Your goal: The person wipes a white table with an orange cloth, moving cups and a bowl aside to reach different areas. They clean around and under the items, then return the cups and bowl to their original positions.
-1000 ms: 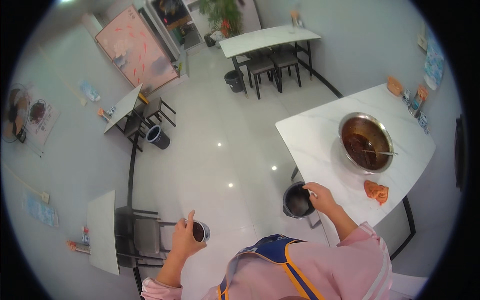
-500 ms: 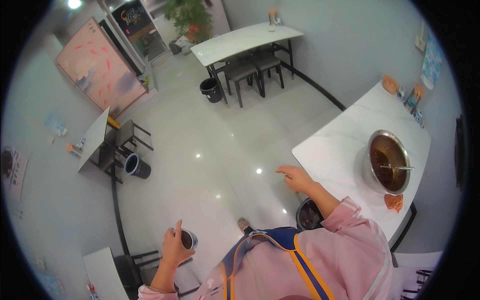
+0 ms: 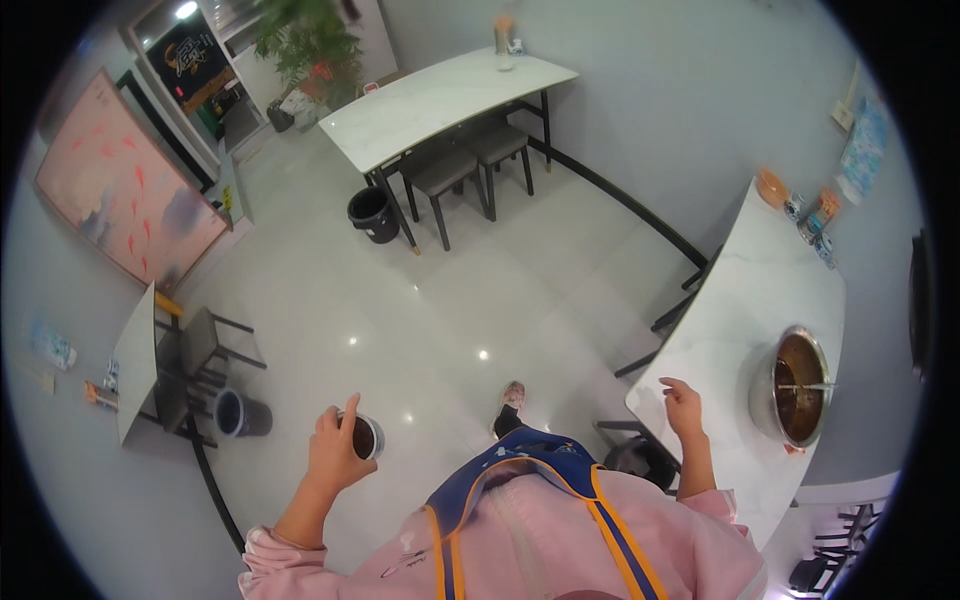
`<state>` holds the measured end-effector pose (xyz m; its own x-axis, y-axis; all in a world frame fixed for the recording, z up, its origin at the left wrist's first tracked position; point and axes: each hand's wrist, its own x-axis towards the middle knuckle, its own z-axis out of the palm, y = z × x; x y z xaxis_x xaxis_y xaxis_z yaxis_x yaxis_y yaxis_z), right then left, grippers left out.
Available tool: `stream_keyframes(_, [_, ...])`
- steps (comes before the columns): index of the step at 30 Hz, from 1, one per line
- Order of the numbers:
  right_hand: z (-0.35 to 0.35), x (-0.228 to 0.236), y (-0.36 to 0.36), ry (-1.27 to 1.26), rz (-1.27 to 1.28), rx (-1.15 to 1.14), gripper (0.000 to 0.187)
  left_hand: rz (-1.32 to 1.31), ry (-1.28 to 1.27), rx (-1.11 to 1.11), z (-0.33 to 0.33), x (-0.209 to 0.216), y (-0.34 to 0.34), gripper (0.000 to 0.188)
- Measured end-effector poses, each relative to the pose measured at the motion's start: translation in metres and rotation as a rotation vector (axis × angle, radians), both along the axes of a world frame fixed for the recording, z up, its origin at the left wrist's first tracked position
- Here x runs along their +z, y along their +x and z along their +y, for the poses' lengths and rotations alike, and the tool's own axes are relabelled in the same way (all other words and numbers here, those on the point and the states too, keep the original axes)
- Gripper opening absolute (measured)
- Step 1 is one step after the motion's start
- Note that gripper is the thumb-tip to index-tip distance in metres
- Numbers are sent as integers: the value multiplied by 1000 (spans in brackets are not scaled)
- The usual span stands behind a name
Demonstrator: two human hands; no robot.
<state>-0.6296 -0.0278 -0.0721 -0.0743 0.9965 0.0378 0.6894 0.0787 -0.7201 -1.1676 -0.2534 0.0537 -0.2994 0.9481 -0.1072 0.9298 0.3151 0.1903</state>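
My left hand (image 3: 337, 450) is wrapped round a small round cup (image 3: 366, 437) with a pale rim and dark contents, held out over the floor. Over the left edge of the white table on the right is my right hand (image 3: 684, 405), with nothing in it and its fingers loosely bent and apart. On that table (image 3: 700, 330), farther right, stands a steel mixing bowl (image 3: 766, 400) holding a dark red-brown sauce. A metal spoon or ladle handle (image 3: 806, 386) lies across the bowl's rim.
Under the right table are dark stools and a black bin (image 3: 640, 460). Ahead stands a white table (image 3: 440, 110) with grey stools (image 3: 440, 170) and a black bin (image 3: 374, 214). Left are a small table (image 3: 135, 365), a stool (image 3: 205, 340) and a bin (image 3: 242, 413). A pink panel (image 3: 125, 185) stands behind.
I have moved forward, with one foot now stepping out ahead. The bowl and its table sit closer to the right edge. My right hand has shifted right to the table edge; my left still holds the cup.
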Motion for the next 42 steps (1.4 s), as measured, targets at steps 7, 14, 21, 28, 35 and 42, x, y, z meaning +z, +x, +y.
stream_keyframes(7, [156,5,-72,110,-11,-118,31,-41,-28,-51,172,6,-81,110])
stream_keyframes(14, [326,43,-240,113,111,302,31,-56,-71,-92,349,9,-142,110])
stream_keyframes(21, [480,29,-315,188,220,278,32,-48,-66,-276,550,0,-205,110])
stream_keyframes(28, [535,-4,-275,-96,-32,-164,33,-18,-56,-484,760,13,-241,111])
stream_keyframes(35, [561,-58,-224,-250,-17,-407,36,13,-116,-605,963,15,-222,110])
stream_keyframes(42, [714,-58,-161,-301,-58,-408,37,-10,-49,-543,1142,6,-158,109])
